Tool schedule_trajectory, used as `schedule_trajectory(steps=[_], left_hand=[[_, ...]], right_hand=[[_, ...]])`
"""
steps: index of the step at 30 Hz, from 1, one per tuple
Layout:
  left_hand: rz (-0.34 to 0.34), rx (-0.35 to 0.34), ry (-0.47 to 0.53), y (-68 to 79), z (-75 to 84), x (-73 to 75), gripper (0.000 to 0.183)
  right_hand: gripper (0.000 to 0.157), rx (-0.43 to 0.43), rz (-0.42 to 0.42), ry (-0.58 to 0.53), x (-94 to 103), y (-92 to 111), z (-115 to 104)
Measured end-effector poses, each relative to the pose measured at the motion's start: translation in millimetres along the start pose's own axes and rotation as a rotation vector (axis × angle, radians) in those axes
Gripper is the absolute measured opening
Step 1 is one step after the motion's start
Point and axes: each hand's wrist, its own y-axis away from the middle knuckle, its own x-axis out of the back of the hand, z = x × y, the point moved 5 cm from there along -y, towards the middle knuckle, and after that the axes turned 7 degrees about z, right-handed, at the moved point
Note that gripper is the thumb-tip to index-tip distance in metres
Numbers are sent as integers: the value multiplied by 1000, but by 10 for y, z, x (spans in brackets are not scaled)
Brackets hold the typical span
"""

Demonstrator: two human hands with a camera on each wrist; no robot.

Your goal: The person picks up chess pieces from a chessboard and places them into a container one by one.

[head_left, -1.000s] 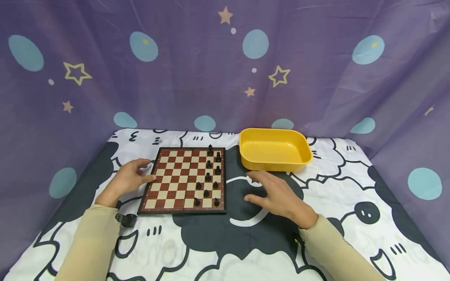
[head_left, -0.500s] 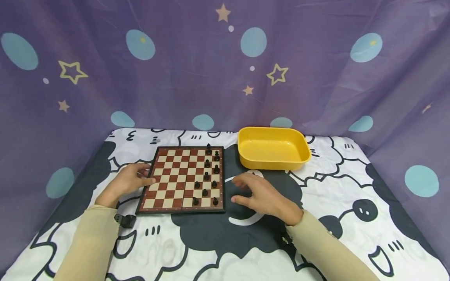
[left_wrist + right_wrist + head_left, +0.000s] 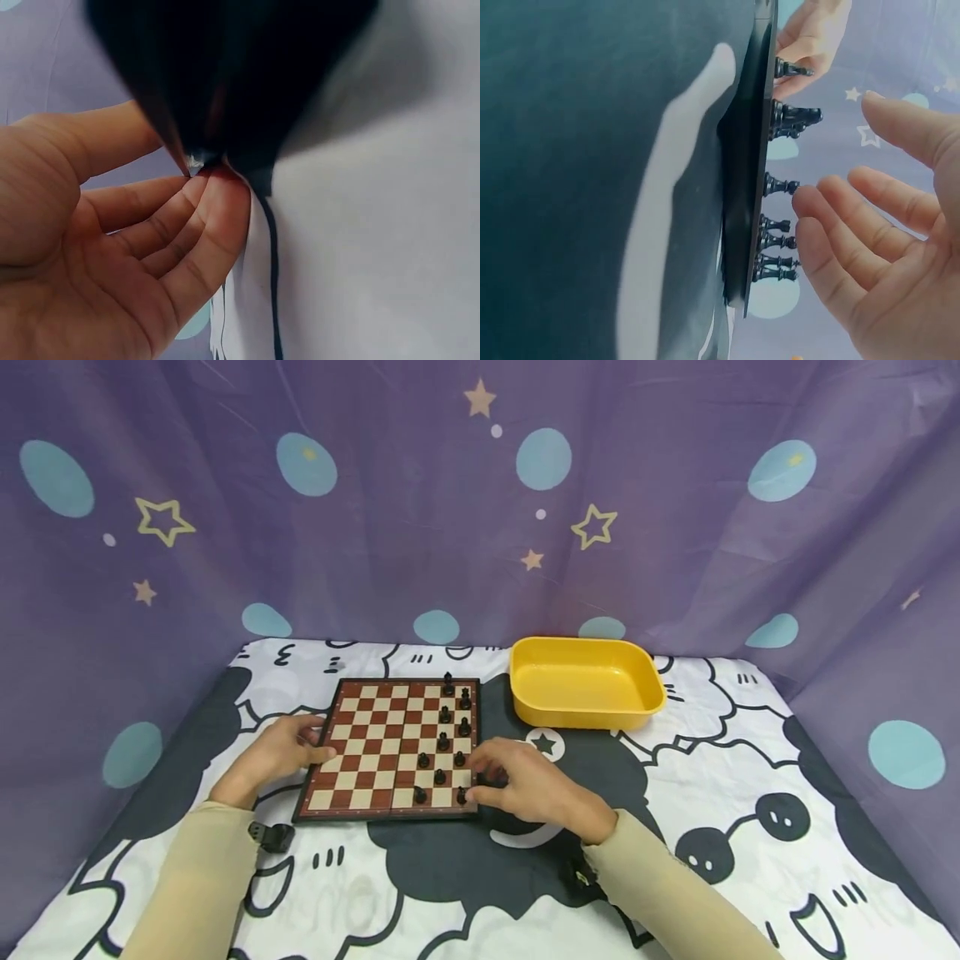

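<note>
On the table lies a brown-and-cream chessboard (image 3: 366,747) with several black chess pieces (image 3: 443,741) on its right half. My left hand (image 3: 279,753) holds the board's left edge, thumb on top and fingers reaching beneath. In the left wrist view the blurred dark board (image 3: 232,67) sits between thumb and fingers. At the right edge is my right hand (image 3: 528,789), thumb and fingertips close to the black piece (image 3: 462,795) in the near right corner. The right wrist view shows its fingers (image 3: 877,202) parted, gripping nothing, beside the row of pieces (image 3: 781,184).
A yellow plastic tub (image 3: 588,718) stands behind and right of the board. The cloth (image 3: 525,935) has a black-and-white cartoon print. A purple patterned curtain (image 3: 420,560) hangs behind the table.
My right hand has moved left from the cloth to the board's right edge, near the corner piece. The left hand stays at the board's left edge. The pieces stand as before.
</note>
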Motion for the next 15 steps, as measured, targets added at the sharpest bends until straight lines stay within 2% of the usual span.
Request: schedule_trajectory(steps=[8, 15], left_hand=[[-7, 17, -15, -13, -12, 13, 75], [-40, 27, 2, -19, 8, -41, 78]], right_hand=[[39, -4, -18, 5, -68, -79, -97], [39, -37, -48, -1, -121, -43, -74]])
